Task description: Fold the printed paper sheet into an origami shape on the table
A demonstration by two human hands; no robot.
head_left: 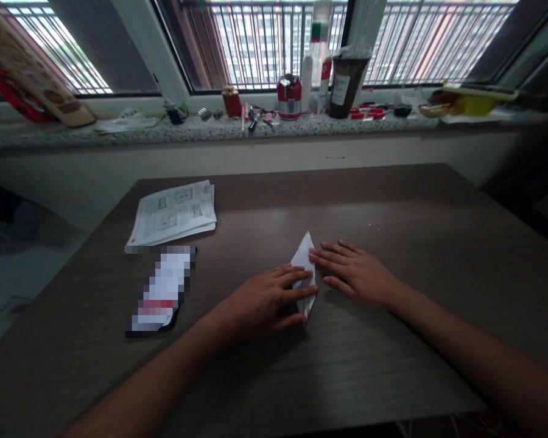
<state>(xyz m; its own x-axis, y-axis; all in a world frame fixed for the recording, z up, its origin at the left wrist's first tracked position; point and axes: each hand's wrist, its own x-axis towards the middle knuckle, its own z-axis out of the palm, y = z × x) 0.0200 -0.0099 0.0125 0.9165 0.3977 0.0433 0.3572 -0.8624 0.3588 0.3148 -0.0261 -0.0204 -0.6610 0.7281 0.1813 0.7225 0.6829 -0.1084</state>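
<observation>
A white sheet of paper, folded into a narrow kite-like shape with a pointed top, lies on the brown table. Small reddish marks show near its lower tip. My left hand rests over the lower left part of the paper, fingers stretched out and apart, pressing on it. On the other side, my right hand lies flat with its fingers spread, the fingertips touching the paper's right edge. Part of the paper is hidden under the left fingers.
A phone with a blurred screen lies left of my left hand. Behind it are printed papers. Along the granite windowsill stand a red can, a dark cup, a yellow container and small items.
</observation>
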